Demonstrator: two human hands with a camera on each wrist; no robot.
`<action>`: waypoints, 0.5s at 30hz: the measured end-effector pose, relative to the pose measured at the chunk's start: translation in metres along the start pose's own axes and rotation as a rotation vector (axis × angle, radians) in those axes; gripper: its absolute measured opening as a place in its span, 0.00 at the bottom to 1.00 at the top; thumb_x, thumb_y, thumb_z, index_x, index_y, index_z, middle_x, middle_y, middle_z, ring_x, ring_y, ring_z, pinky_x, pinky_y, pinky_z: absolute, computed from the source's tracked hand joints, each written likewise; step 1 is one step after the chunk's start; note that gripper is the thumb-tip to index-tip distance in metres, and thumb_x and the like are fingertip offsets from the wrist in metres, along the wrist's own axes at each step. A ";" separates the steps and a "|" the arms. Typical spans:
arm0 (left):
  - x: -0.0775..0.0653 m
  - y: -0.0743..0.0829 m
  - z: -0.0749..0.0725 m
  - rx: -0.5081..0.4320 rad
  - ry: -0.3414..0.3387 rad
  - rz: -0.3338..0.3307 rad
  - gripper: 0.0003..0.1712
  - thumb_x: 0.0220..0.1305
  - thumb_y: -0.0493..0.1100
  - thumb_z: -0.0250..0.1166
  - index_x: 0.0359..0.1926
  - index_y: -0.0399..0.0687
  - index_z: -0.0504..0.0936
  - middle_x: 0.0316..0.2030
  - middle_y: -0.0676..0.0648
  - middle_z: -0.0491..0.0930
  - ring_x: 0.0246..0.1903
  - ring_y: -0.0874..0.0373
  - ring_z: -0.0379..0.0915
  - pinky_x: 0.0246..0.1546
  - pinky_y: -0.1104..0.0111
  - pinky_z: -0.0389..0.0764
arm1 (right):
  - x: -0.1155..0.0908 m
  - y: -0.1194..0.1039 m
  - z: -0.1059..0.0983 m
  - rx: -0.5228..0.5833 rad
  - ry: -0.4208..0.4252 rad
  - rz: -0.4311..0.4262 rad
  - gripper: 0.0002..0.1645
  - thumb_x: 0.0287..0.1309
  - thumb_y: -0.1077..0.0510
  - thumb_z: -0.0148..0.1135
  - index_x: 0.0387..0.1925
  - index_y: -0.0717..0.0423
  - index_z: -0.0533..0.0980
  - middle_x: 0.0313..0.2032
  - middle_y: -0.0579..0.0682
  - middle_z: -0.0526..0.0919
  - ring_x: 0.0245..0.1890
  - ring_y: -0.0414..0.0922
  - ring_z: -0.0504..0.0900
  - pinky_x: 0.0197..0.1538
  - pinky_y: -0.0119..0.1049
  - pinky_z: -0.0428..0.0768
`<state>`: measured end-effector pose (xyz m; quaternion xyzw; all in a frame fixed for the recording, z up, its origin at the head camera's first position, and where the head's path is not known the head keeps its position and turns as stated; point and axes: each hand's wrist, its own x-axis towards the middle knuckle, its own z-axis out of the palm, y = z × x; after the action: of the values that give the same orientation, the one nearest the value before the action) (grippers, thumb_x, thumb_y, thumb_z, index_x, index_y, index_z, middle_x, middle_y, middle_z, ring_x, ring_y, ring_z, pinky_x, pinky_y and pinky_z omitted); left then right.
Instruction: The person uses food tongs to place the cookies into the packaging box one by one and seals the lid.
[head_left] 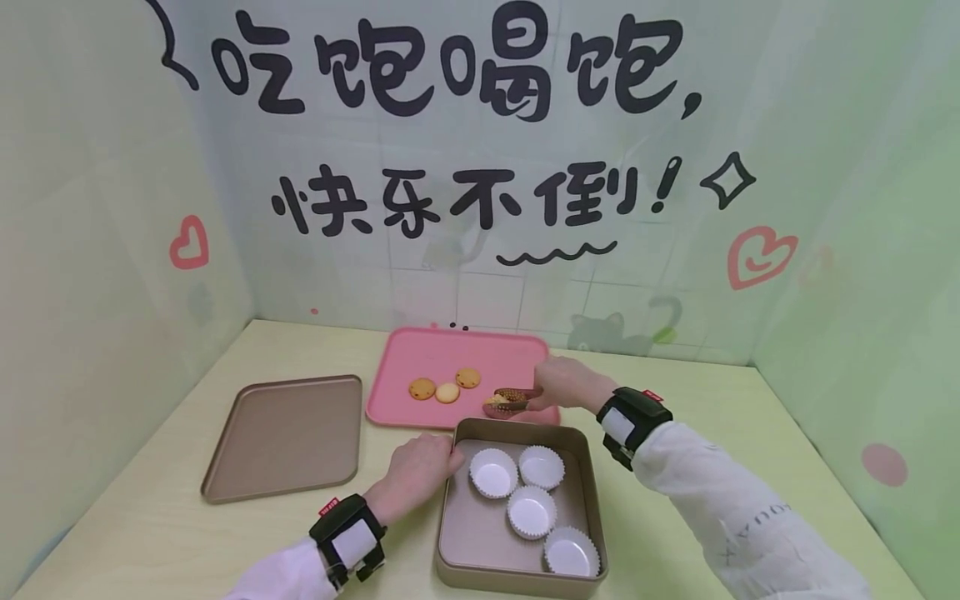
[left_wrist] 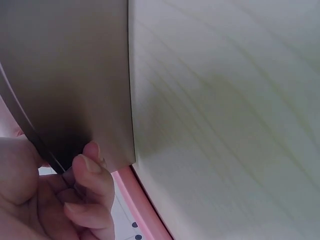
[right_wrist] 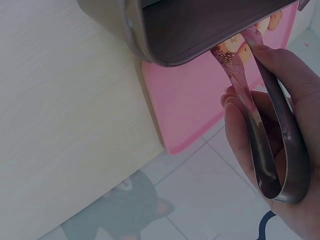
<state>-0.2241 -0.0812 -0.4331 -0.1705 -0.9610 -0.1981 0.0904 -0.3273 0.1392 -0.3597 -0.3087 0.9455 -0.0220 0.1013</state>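
Observation:
My left hand [head_left: 422, 471] grips the upper left part of the rim of a deep square baking pan [head_left: 480, 550]; in the left wrist view its curled fingers [left_wrist: 95, 185] lie against the pan's outer wall. Several white fluted paper cups [head_left: 532, 512] stand inside the pan. Over the near right part of a pink tray [head_left: 420, 350], my right hand [head_left: 562, 385] holds metal tongs [right_wrist: 295, 165] with perforated tips. A cookie [head_left: 497, 401] shows between those tips; how firmly they clasp it is unclear. Three more cookies [head_left: 447, 392] lie on the tray to the left.
A flat brown baking tray [head_left: 288, 442] lies on the light wooden table [head_left: 142, 517], left of the pink tray. Printed wall sheets [head_left: 480, 292] border the table at the back and sides. The pan's far wall stands close to the pink tray's near edge.

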 end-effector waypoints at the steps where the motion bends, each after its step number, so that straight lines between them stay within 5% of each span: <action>1: 0.000 0.000 0.000 0.001 0.000 0.000 0.18 0.53 0.41 0.53 0.11 0.49 0.60 0.10 0.52 0.57 0.12 0.60 0.56 0.08 0.67 0.60 | 0.000 0.000 0.000 0.004 0.000 0.000 0.13 0.45 0.53 0.66 0.15 0.53 0.75 0.13 0.41 0.68 0.16 0.38 0.61 0.20 0.30 0.60; 15: 0.000 0.001 0.000 0.003 0.015 -0.006 0.17 0.53 0.41 0.53 0.11 0.49 0.59 0.10 0.53 0.56 0.12 0.61 0.55 0.08 0.67 0.59 | -0.001 0.006 0.001 -0.008 0.038 -0.049 0.15 0.45 0.54 0.66 0.13 0.54 0.72 0.11 0.40 0.63 0.14 0.37 0.60 0.18 0.29 0.58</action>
<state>-0.2235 -0.0809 -0.4329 -0.1659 -0.9611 -0.1982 0.0975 -0.3295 0.1445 -0.3615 -0.3317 0.9395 -0.0265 0.0812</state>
